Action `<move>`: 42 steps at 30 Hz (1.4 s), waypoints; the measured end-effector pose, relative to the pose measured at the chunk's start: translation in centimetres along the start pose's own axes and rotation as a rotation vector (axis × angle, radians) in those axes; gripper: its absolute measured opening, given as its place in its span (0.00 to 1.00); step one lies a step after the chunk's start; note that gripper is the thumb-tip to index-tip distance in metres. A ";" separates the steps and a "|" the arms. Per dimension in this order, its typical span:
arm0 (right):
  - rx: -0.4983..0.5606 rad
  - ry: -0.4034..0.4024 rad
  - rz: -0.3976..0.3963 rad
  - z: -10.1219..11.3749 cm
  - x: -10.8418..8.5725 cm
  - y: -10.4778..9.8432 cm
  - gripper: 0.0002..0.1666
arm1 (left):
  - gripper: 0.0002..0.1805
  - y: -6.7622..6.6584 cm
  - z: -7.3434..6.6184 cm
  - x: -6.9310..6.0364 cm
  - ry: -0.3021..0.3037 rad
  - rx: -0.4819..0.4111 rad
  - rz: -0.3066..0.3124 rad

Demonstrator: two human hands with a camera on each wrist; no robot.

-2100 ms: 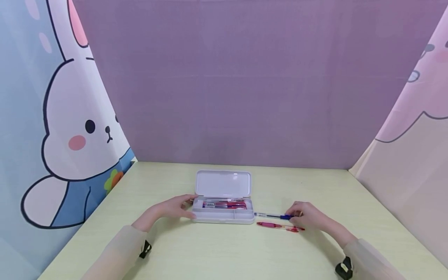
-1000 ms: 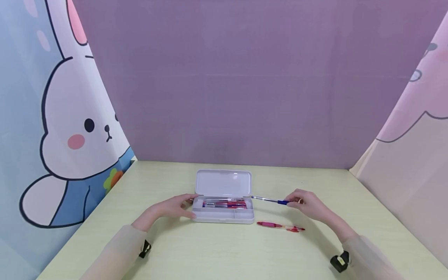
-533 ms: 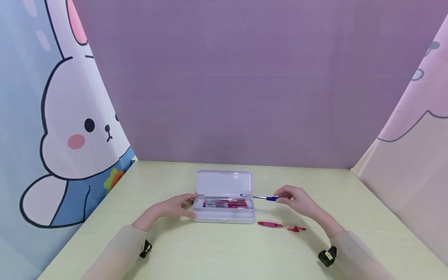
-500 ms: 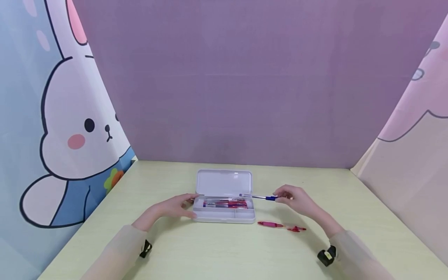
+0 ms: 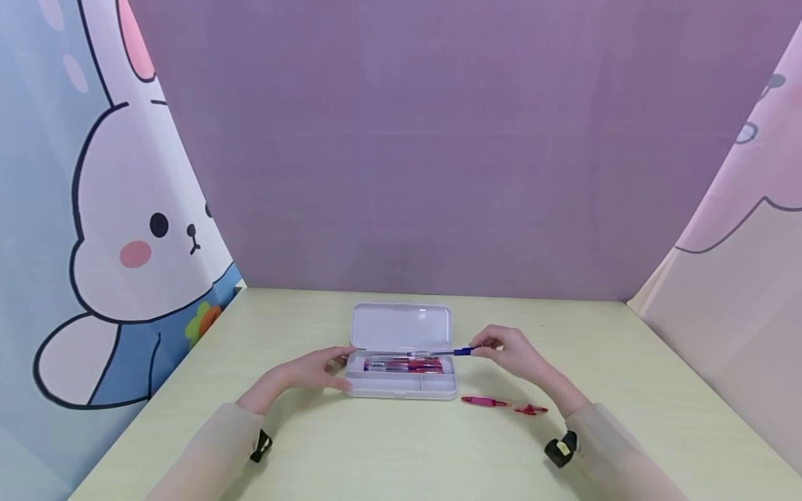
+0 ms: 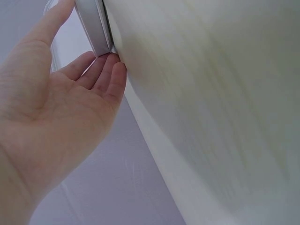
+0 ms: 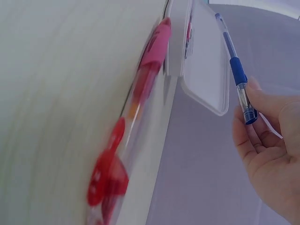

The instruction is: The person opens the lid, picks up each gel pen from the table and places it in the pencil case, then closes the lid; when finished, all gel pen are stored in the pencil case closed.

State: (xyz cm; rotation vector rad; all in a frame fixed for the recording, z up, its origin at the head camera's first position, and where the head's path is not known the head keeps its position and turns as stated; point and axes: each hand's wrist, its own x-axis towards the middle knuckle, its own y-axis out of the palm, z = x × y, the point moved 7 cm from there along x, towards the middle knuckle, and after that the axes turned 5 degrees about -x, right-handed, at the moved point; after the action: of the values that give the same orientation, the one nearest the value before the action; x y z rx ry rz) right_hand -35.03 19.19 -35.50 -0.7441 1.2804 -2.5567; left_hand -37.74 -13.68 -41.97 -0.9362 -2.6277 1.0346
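Observation:
A white pencil case (image 5: 382, 387) stands on the table with its lid (image 5: 401, 327) raised at the back. Several red and clear pens (image 5: 404, 365) lie in its rear compartment. My left hand (image 5: 310, 370) holds the case's left end, thumb at the front corner and fingers at the back; in the left wrist view the fingers (image 6: 105, 75) curl against that end. Between thumb and fingers, my right hand (image 5: 510, 350) pinches a clear pen with a blue grip (image 7: 237, 70) by one end. The pen points left over the rear compartment, above the other pens.
A pink and red pen (image 5: 485, 401) lies on the table (image 5: 401, 452) just right of the case's front corner, below the right hand. The case's front section has a small divided compartment (image 5: 438, 383) at its right. A purple cloth (image 5: 426, 153) hangs behind the table.
My right hand has lifted the blue pen off the table and carried it left, until it reaches over the case. My left hand and the case have stayed in place.

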 end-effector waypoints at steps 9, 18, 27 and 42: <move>0.013 -0.047 -0.009 1.2 1.3 1.4 0.02 | 0.44 -0.1 -0.1 0.0 -0.002 0.005 -0.001; 0.002 -0.047 -0.001 2.5 2.4 3.2 0.02 | 0.44 0.0 0.2 0.1 -0.012 0.001 -0.006; 0.030 -0.046 0.066 3.3 3.4 5.0 0.03 | 0.44 -0.1 0.2 0.1 -0.010 0.007 -0.006; -0.022 -0.024 0.112 3.1 4.5 7.2 0.03 | 0.44 -0.2 0.3 0.0 -0.045 0.008 -0.017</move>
State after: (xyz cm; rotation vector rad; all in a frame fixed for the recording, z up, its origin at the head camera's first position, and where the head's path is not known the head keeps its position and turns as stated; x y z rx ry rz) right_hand -37.70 10.92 -38.03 -0.6841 1.3063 -2.4421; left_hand -37.92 -13.90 -42.07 -0.8979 -2.6608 1.0730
